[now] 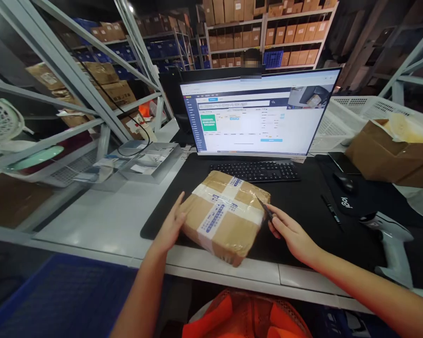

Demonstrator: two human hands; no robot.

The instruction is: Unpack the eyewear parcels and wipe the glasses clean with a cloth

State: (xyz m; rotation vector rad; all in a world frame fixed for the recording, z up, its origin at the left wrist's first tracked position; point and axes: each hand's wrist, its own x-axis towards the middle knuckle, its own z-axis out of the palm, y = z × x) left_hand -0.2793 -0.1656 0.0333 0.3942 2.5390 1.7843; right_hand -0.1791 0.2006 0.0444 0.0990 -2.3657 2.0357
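A taped cardboard parcel (225,216) lies on the black desk mat (303,206) near the table's front edge. My left hand (171,223) rests flat against the parcel's left side, fingers stretched out. My right hand (291,232) is closed around a thin dark blade or pen (264,208), whose tip touches the parcel's right top edge.
Behind the parcel sit a black keyboard (255,171) and a lit monitor (257,112). A mouse (343,182), a pen (331,210), a white barcode scanner (391,239) and an open cardboard box (391,150) are at the right. Clear trays (151,162) and metal shelving (74,70) stand left.
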